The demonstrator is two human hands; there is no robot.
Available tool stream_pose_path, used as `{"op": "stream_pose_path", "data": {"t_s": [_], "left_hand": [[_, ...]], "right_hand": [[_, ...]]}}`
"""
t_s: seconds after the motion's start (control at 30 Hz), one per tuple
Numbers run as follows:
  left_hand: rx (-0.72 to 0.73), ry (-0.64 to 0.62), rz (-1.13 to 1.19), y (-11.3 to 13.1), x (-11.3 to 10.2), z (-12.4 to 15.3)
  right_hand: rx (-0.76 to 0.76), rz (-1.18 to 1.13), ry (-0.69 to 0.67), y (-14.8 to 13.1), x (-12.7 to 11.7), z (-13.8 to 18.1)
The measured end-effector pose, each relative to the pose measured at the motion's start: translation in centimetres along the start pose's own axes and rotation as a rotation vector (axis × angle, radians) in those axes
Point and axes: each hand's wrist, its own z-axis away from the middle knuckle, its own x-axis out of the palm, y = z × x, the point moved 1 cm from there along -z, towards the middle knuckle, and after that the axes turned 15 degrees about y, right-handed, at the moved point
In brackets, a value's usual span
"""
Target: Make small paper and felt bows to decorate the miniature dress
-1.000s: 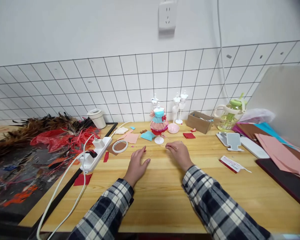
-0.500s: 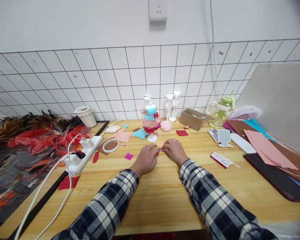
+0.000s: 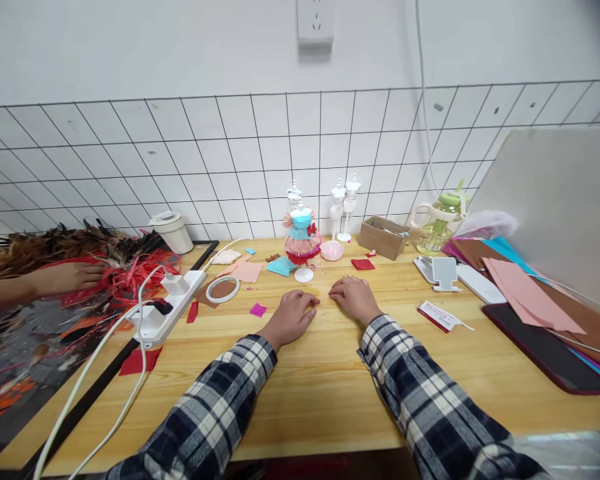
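Observation:
My left hand (image 3: 293,313) and my right hand (image 3: 353,297) rest side by side on the wooden table (image 3: 330,387), a small gap between them. Both have their fingers curled down onto the wood, and whatever is under them is hidden. Just beyond my hands stands a small doll mannequin (image 3: 300,233) in a blue and pink dress on a white base. A magenta scrap (image 3: 257,310) lies left of my left hand. Both sleeves are dark plaid.
Another person's hand (image 3: 65,277) lies on red strands and feathers at the left. A power strip (image 3: 163,303), tape ring (image 3: 223,290), pink bowl (image 3: 332,251), cardboard box (image 3: 383,237), green bottle (image 3: 443,220), phone stand (image 3: 445,272) and felt sheets (image 3: 525,287) surround the work spot.
My hands came together fingertip to fingertip, then drew slightly apart. The magenta scrap has appeared where my left hand lay. Another person's hand has come in at the left.

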Motion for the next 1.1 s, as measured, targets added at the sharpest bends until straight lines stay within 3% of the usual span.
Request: {"op": "stream_pose_path", "data": {"t_s": [0.1,0.2,0.37,0.47,0.63,0.87,1.1], "left_hand": [[-0.096,0.185,0.092,-0.8,-1.0,0.0],[-0.168,0.313,0.046,-2.3,-3.8,0.6],[-0.265,0.299,-0.102,-6.4,-10.1,4.0],[-0.277,0.202,-0.149,-8.1,-11.8,6.0],[-0.236,0.100,-0.195,-8.7,-11.2,6.5],[-0.065,0.095,-0.215,-9.0,-9.9,5.8],[-0.079,0.073,-0.205,-9.5,-9.3,5.7]], "right_hand": [[0.021,0.016,0.016,-0.2,-0.1,0.0],[-0.020,0.013,-0.022,-0.5,0.2,0.0],[-0.139,-0.006,-0.051,-1.0,0.8,0.0],[-0.137,-0.024,-0.059,-1.2,1.0,0.0],[-0.140,-0.017,-0.091,-1.3,0.9,0.0],[-0.207,0.039,-0.094,-1.9,0.3,0.1],[-0.113,0.017,-0.071,-1.9,-0.1,0.1]]}}
